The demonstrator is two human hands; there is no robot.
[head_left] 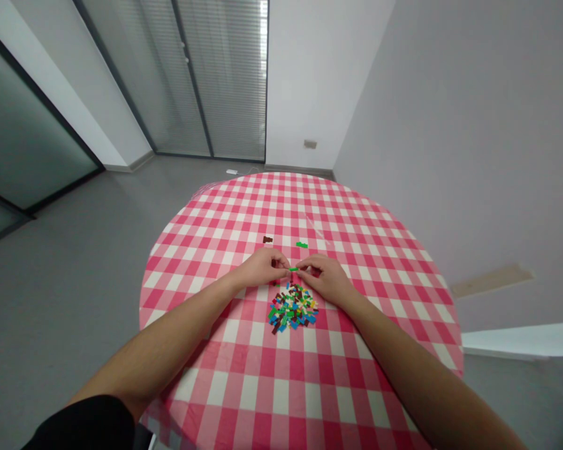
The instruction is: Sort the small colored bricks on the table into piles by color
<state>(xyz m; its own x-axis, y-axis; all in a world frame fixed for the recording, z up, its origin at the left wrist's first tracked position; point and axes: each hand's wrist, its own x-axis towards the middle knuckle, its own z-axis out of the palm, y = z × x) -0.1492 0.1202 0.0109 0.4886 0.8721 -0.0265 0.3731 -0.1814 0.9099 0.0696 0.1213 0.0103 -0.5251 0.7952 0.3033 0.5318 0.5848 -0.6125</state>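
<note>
Green piece pinched from both sides

My left hand and right hand each pinch an end, fingertips nearly together, just beyond the pile of coloured pieces on the checked tablecloth. Everything's too small for me to read lettering.

near: brick pile blocks | passable: gap between brown piece and green piece, far tablecloth
</note>
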